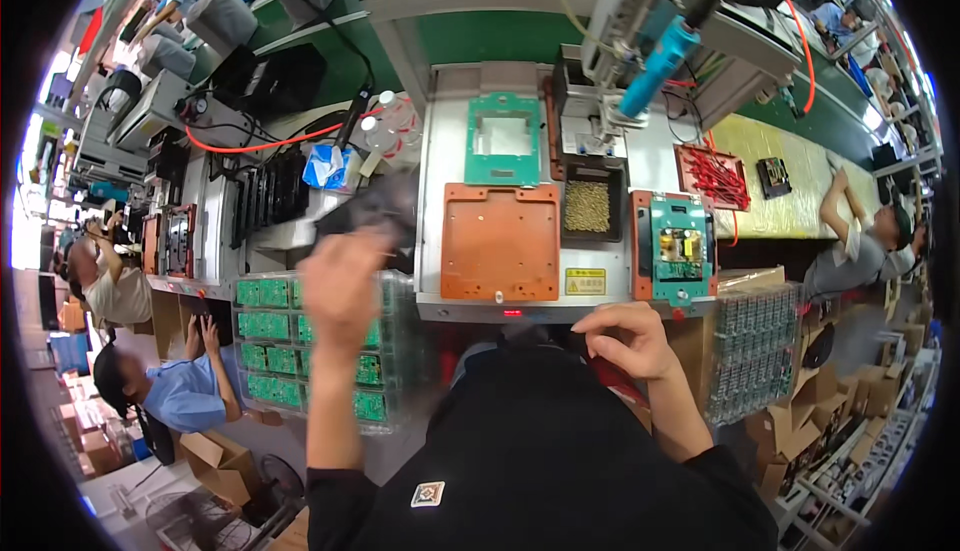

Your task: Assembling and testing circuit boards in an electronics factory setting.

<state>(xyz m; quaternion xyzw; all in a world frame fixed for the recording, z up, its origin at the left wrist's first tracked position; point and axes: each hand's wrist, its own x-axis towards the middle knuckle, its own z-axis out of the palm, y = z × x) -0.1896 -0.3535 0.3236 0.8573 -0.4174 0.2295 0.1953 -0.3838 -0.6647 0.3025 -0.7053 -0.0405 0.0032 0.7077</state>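
My left hand [345, 281] is raised at the left front corner of the workbench, smeared by motion. It grips a dark, blurred black plastic part [375, 209], whose exact shape I cannot make out. My right hand [632, 339] hovers at the bench's front edge with loosely bent fingers, thumb apart, holding nothing. Between the hands, an orange fixture plate [500, 246] lies on the bench, with a green frame plate [503, 141] behind it. To the right, another orange fixture [643, 251] carries a green plate and a circuit board [680, 246].
A dark bin of small brass-coloured pieces [587, 207] stands beside the orange plate. Above it hangs a blue screwdriver [660, 66]. Black parts [270, 191] and bottles [392, 131] are at left. Trays of green boards [268, 326] sit lower left; a packed tray [755, 351] stands right.
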